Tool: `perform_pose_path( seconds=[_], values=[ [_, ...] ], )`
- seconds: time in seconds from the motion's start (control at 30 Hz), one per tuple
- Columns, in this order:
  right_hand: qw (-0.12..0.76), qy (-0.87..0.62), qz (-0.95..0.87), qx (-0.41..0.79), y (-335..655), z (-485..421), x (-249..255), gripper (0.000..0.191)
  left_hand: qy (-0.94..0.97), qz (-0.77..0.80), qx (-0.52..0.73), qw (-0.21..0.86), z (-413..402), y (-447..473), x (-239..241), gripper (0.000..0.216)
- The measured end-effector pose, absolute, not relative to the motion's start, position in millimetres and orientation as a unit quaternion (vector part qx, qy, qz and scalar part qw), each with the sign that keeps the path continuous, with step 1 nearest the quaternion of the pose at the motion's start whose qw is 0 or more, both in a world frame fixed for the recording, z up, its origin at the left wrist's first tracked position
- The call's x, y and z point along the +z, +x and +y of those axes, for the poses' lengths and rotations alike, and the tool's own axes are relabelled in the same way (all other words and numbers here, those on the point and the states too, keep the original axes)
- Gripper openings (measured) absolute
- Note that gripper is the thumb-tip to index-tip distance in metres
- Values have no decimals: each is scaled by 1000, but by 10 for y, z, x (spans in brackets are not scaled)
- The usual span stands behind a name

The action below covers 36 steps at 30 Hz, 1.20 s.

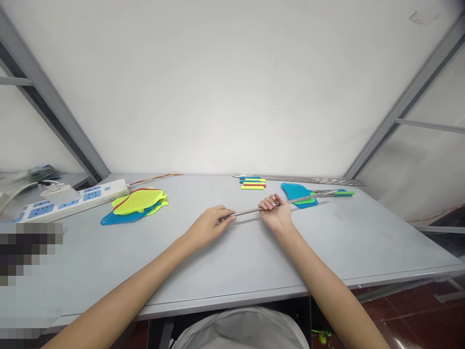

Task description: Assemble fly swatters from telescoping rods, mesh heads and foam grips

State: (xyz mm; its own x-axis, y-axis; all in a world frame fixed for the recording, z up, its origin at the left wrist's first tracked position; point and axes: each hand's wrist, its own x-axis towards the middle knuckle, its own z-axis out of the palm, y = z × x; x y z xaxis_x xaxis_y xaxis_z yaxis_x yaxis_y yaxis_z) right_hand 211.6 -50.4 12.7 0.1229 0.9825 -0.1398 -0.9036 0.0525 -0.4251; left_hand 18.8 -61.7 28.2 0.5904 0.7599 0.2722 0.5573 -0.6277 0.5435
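A thin metal rod [248, 212] runs between my two hands above the grey table, slanting up to the right. My left hand [212, 222] pinches its left end between thumb and fingers. My right hand [275, 212] is palm up, with its fingers curled round the middle of the rod. Beyond that hand the rod's free end passes over blue and green fly swatters [296, 190] that lie with rods and a green handle [347, 193] attached. Behind my hands, several coloured plastic handles [253, 184] lie side by side.
A bundle of metal rods [312, 180] lies along the wall. Loose yellow and blue fly swatter heads [140, 201] are piled at the left, next to a white power strip [80, 197] with a plug in it. Grey metal frame posts [395, 106] stand at both sides.
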Motion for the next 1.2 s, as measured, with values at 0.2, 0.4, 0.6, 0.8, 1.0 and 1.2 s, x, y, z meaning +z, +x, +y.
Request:
perform_pose_path(
  seconds=[0.2,0.4,0.6,0.8,1.0,1.2],
  values=[
    [722,-210,-95,653,2143,-497,131,28,866,378,253,209,-621,184,299,35],
    [720,-215,-95,653,2175,-468,85,27,872,368,254,201,-609,179,301,34],
    [722,-225,-82,650,2187,-440,58,24,870,378,247,197,-611,181,312,35],
    [734,-235,-36,636,2236,-417,45,21,866,393,249,185,-583,160,308,33],
    [736,-232,-2,636,2263,-419,66,22,862,404,249,178,-546,135,307,33],
    [730,-237,21,640,2256,-427,80,28,864,404,248,172,-541,126,313,32]
  ],
)
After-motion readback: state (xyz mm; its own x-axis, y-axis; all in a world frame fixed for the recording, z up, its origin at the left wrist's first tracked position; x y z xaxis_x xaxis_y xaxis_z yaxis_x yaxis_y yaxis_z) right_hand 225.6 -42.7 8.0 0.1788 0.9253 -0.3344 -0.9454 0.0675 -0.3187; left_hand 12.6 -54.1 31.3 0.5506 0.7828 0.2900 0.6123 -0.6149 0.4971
